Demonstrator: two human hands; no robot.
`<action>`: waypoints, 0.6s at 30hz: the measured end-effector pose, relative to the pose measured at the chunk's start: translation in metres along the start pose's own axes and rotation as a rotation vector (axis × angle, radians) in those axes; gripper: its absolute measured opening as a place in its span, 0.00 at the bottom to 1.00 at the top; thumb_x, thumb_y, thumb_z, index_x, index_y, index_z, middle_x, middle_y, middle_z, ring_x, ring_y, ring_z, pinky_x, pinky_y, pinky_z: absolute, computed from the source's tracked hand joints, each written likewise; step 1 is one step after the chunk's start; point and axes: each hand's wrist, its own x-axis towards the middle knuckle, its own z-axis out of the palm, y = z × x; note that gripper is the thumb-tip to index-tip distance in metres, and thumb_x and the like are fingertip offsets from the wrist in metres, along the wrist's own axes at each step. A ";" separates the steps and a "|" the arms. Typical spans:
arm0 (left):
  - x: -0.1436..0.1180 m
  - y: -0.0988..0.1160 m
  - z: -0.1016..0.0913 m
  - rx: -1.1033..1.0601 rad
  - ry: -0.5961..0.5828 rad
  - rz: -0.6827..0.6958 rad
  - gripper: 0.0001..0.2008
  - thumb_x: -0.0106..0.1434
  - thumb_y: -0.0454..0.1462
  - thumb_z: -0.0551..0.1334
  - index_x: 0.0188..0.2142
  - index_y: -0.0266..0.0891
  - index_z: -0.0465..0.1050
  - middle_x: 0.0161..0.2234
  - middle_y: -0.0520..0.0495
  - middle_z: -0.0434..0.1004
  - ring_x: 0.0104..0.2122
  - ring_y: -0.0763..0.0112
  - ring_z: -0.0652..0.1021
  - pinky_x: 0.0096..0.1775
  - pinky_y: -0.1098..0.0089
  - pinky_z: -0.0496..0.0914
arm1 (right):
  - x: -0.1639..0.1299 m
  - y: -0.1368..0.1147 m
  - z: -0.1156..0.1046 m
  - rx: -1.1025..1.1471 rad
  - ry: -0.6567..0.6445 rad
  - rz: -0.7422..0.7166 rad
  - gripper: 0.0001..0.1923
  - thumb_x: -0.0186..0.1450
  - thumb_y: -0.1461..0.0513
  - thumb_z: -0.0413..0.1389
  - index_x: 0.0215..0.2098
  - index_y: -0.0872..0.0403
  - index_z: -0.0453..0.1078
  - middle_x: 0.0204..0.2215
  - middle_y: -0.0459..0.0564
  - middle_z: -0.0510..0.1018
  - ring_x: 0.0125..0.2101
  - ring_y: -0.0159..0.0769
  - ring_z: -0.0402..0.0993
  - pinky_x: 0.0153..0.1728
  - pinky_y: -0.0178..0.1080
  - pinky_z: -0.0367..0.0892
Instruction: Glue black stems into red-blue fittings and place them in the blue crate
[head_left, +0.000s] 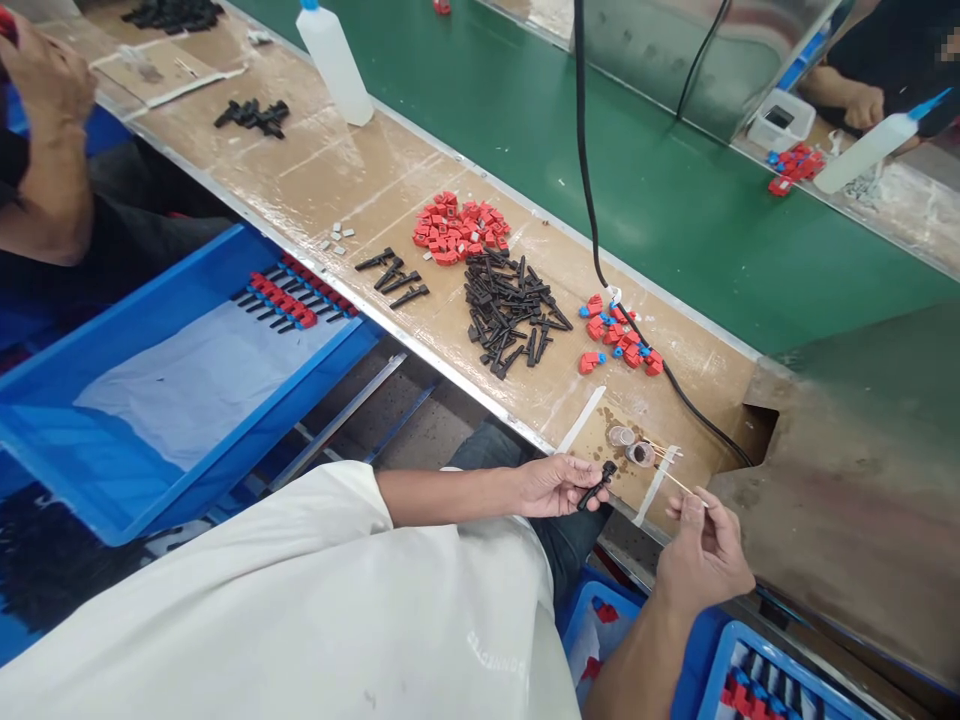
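Note:
My left hand (559, 486) pinches a small black plastic part (597, 487) with a wider upper end, just off the table's front edge. In my right hand (705, 545) is a thin wooden stick (673, 481), its tip pointing toward two small cups. One cup (640, 454) has dark contents; the other cup (621, 436) looks clear. Both stand on a stained, taped-down board (611, 412). Beyond them lie red and blue pieces (632, 350), a heap of black parts (510, 305) and a heap of red pieces (459, 230).
A black cable (586, 180) hangs down onto the table. To the left, a blue tray (187, 390) holds rows of assembled parts. A clear bottle (337, 65) stands near the green belt (480, 120). Other people's hands (52, 80) work at left and across the belt.

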 end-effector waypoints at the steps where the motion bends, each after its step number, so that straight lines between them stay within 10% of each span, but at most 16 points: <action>1: 0.000 0.000 0.000 -0.001 -0.009 0.001 0.10 0.56 0.32 0.73 0.33 0.28 0.74 0.27 0.45 0.77 0.24 0.77 0.78 0.18 0.85 0.60 | 0.002 0.005 0.001 -0.079 -0.024 -0.032 0.10 0.66 0.57 0.61 0.38 0.57 0.77 0.30 0.47 0.76 0.25 0.32 0.75 0.30 0.36 0.72; 10: -0.001 -0.003 -0.003 0.021 0.011 -0.003 0.09 0.57 0.31 0.71 0.30 0.30 0.72 0.27 0.45 0.76 0.24 0.77 0.78 0.19 0.84 0.61 | 0.009 0.031 0.008 -0.527 -0.279 -0.276 0.18 0.67 0.57 0.52 0.47 0.59 0.76 0.32 0.54 0.75 0.27 0.34 0.71 0.34 0.39 0.70; 18: -0.017 0.027 -0.009 -0.086 0.032 0.054 0.02 0.60 0.29 0.65 0.32 0.29 0.73 0.25 0.43 0.75 0.25 0.72 0.79 0.18 0.84 0.62 | 0.049 -0.007 0.012 -0.427 -0.211 -0.188 0.17 0.64 0.54 0.54 0.42 0.57 0.76 0.33 0.52 0.75 0.27 0.33 0.71 0.34 0.37 0.69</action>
